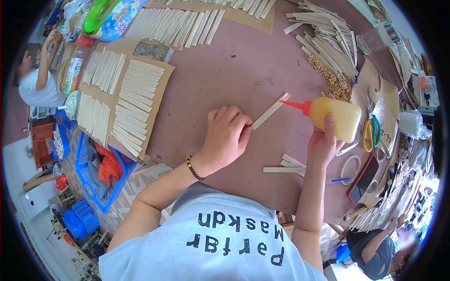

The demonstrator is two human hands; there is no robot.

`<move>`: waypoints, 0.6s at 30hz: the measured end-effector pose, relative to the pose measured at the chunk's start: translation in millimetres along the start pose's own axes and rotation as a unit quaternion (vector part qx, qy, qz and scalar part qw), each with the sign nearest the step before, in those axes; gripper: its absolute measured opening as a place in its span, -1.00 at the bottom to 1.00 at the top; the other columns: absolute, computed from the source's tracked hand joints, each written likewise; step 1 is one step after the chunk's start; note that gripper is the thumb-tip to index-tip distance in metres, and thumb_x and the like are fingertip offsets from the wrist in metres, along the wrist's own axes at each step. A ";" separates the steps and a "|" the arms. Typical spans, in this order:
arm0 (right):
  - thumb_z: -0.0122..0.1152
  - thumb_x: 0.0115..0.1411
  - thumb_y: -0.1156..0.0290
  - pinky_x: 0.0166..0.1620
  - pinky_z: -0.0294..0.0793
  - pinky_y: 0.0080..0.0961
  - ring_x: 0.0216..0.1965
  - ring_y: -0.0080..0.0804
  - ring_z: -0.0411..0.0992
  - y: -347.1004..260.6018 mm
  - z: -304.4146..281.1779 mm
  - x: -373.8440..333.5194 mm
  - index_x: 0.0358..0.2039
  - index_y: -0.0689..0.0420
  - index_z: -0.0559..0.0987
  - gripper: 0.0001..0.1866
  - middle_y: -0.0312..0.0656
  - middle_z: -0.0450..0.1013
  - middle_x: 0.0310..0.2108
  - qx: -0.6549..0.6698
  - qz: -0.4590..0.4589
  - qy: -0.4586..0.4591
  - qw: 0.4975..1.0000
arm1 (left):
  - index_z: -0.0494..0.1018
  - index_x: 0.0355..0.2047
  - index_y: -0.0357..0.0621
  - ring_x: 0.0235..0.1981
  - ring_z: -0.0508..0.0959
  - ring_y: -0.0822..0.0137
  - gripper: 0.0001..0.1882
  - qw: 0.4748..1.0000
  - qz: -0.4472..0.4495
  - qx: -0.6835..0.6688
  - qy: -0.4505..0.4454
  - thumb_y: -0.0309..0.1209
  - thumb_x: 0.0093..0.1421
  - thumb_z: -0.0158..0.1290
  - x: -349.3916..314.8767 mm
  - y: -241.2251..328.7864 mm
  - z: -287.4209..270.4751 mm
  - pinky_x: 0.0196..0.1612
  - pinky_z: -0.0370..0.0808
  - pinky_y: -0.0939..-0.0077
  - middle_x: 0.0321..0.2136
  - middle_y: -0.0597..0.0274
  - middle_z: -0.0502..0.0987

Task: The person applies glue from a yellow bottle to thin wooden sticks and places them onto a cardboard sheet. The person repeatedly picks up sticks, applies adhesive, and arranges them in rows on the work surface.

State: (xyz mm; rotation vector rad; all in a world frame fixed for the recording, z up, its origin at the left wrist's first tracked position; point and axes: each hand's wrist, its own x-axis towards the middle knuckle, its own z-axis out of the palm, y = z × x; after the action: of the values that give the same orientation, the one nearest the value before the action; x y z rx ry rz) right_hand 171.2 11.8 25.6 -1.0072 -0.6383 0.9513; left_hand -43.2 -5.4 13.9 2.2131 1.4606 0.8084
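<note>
Work in hand: one flat, pale wooden strip (270,112) lies on the reddish-brown surface (211,75) in front of the person. The left hand (228,132) secures the near end in a narrow grip. The right hand (326,136) wraps its grip around a squat, translucent plastic bottle of yellowish contents (342,117). The tapered red nozzle (294,106) is at the strip's far end; whether it makes contact cannot be told, and no applied bead can be made out.

Status: similar pale strips in ordered rows (137,91) on a brown cardboard sheet (164,84) appear to be completed. Judged as remaining: the held strip, a few loose strips (283,169) beside the right forearm, and an unsorted strip heap (330,44) beyond the bottle.
</note>
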 end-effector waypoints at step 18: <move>0.22 0.11 0.34 0.12 0.28 -0.05 0.08 0.08 0.28 2.7 4.4 -47.2 0.09 0.24 0.22 -0.42 0.07 0.28 0.03 -0.036 0.050 -0.107 0.992 | 0.42 -0.44 -0.11 -0.34 0.37 0.26 -0.90 1.000 -0.015 -0.023 -0.011 -0.57 0.00 0.07 -1.3 1.1 -3.9 -0.15 0.17 0.35 -0.45 0.28 0.33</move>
State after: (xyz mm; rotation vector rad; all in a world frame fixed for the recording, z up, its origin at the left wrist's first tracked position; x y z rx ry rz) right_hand 144.9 -27.7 23.8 -1.0168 -0.8114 1.1405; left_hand -45.3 -7.1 17.2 2.1552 1.4461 0.7976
